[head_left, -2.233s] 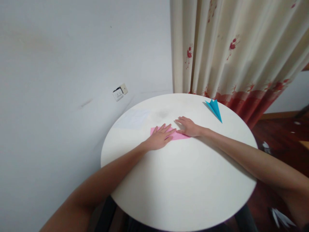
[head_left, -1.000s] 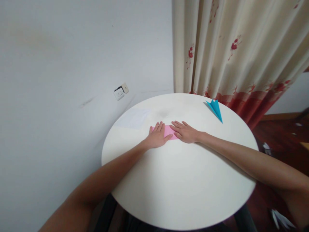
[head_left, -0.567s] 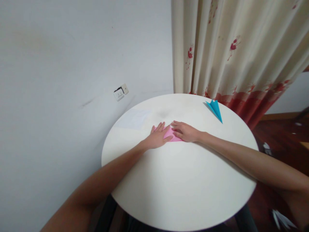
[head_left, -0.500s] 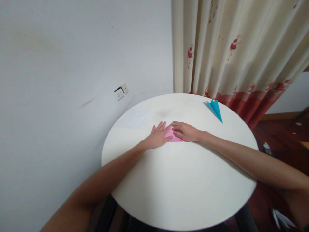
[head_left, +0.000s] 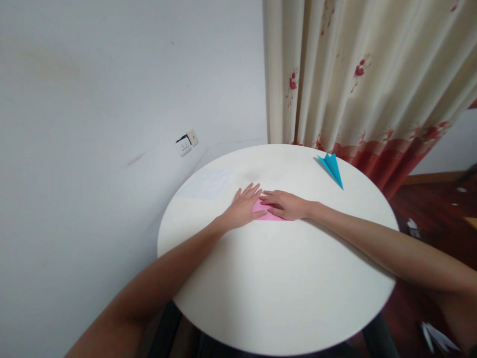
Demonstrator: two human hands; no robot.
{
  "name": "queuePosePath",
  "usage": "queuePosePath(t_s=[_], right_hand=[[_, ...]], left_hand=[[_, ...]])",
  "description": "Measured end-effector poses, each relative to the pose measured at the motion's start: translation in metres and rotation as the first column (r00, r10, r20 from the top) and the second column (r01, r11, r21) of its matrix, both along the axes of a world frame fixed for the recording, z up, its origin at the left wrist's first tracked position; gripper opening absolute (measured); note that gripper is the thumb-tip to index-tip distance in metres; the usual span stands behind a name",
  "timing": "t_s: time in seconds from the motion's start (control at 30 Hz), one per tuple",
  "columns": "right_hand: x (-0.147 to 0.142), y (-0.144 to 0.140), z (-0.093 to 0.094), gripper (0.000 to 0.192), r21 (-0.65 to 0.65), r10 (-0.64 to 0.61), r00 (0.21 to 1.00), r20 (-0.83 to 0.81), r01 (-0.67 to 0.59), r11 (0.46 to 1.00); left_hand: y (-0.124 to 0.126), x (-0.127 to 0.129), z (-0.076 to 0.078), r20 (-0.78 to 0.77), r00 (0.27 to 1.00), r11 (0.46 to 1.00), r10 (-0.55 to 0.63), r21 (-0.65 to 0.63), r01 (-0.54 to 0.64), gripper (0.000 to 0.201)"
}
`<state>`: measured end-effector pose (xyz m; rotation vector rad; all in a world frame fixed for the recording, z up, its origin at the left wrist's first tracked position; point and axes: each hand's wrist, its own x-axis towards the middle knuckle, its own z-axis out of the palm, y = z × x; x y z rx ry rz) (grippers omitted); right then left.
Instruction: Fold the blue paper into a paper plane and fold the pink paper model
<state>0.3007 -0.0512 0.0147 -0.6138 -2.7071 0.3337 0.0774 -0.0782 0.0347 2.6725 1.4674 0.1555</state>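
Note:
A folded sheet of pink paper (head_left: 264,215) lies flat near the middle of the round white table, its straight edge facing me. My left hand (head_left: 244,206) rests over its left part, fingers spread and stretched away from me. From the right, my right hand (head_left: 285,204) lies on the paper with its fingers pointing left, apart and slightly bent. The fingertips of both hands come close together near the paper's far side. Much of the pink paper is hidden under the hands.
A blue paper plane (head_left: 333,170) lies at the table's (head_left: 283,288) far right. At the far left is a pale sheet (head_left: 206,184). Behind stand a wall with a socket (head_left: 184,145) and a flowered curtain (head_left: 335,89). White objects lie on the dark floor at right.
My right hand has shifted slightly left and toward me across the pink paper. The left hand's fingers have moved a little farther out and right. The blue plane has not moved.

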Motion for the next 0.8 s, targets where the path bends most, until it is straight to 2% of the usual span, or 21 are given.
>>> queuePosePath(t_s=[0.1, 0.3, 0.43, 0.6, 0.8], right_hand=[[0.000, -0.001, 0.004, 0.042, 0.003, -0.049, 0.997, 0.052, 0.049, 0.999], [0.004, -0.004, 0.011, 0.040, 0.044, -0.196, 0.971, 0.137, 0.192, 0.980], [0.005, -0.003, 0.010, 0.041, 0.053, -0.267, 0.955, 0.131, 0.262, 0.964], [0.004, -0.001, 0.008, 0.041, 0.067, -0.317, 0.938, 0.138, 0.311, 0.948], [0.004, 0.001, 0.007, 0.036, 0.110, -0.344, 0.932, 0.117, 0.332, 0.937]], left_hand=[[0.002, 0.000, -0.002, 0.021, 0.999, 0.998, -0.032, 0.063, 0.031, 0.065], [0.004, 0.000, -0.002, 0.121, 0.984, 0.983, -0.129, 0.146, 0.111, 0.035], [0.004, 0.002, -0.001, 0.120, 0.975, 0.974, -0.188, 0.154, 0.169, 0.035], [0.008, 0.000, -0.002, 0.078, 0.969, 0.970, -0.233, 0.089, 0.226, 0.040], [0.007, -0.006, -0.003, 0.089, 0.989, 0.990, -0.115, 0.095, 0.106, 0.040]])
